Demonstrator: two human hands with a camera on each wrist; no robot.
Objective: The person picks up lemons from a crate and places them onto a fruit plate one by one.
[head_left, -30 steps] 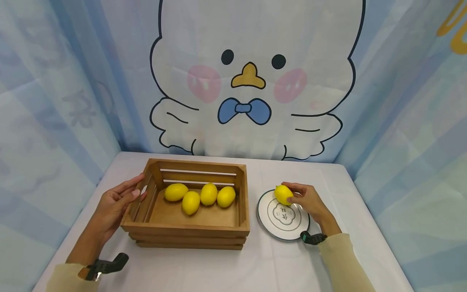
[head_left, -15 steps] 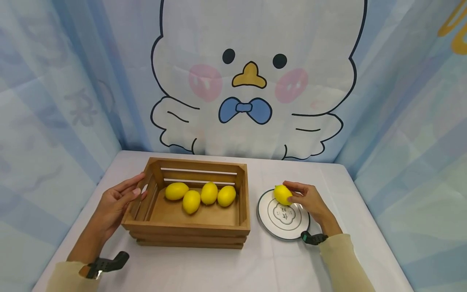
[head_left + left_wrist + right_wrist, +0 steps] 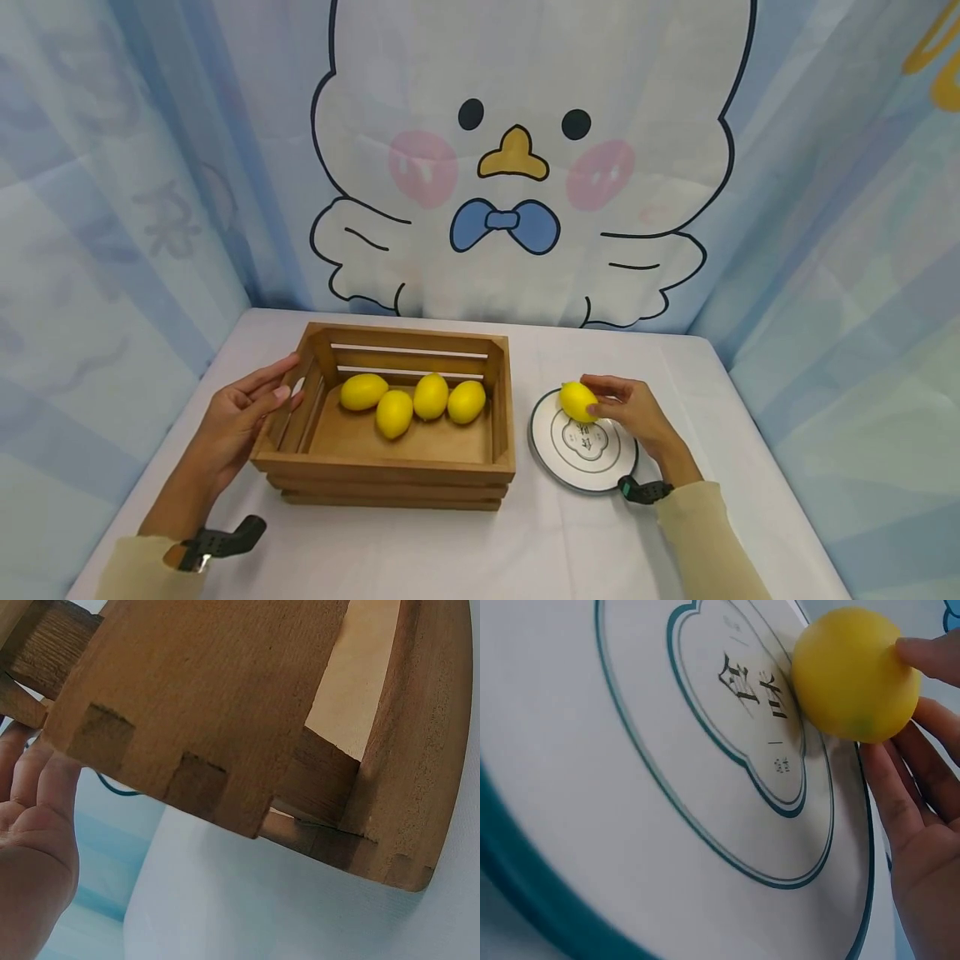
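A wooden slatted crate [image 3: 386, 468] stands on the table with several yellow lemons [image 3: 393, 414] inside. My left hand [image 3: 232, 425] grips the crate's left end, its thumb at the upper rim. In the left wrist view, part of the left hand's fingers [image 3: 56, 780] passes behind the crate's end board [image 3: 187, 712]. To the right of the crate lies a white plate [image 3: 585, 467] with a dark rim and printed characters. My right hand [image 3: 633, 412] pinches one lemon [image 3: 577, 402] at the plate's far side. The right wrist view has this lemon [image 3: 855, 675] against the plate's surface.
A white cloth covers the table [image 3: 525, 550]. Light blue curtains [image 3: 840, 333] hang at both sides, and a cartoon-bird curtain [image 3: 517, 275] stands behind the table's back edge. A strip of cloth separates the crate from the plate.
The lemon in my right hand has shifted slightly left over the plate. My left hand keeps its grip, and the lemons in the crate lie as before.
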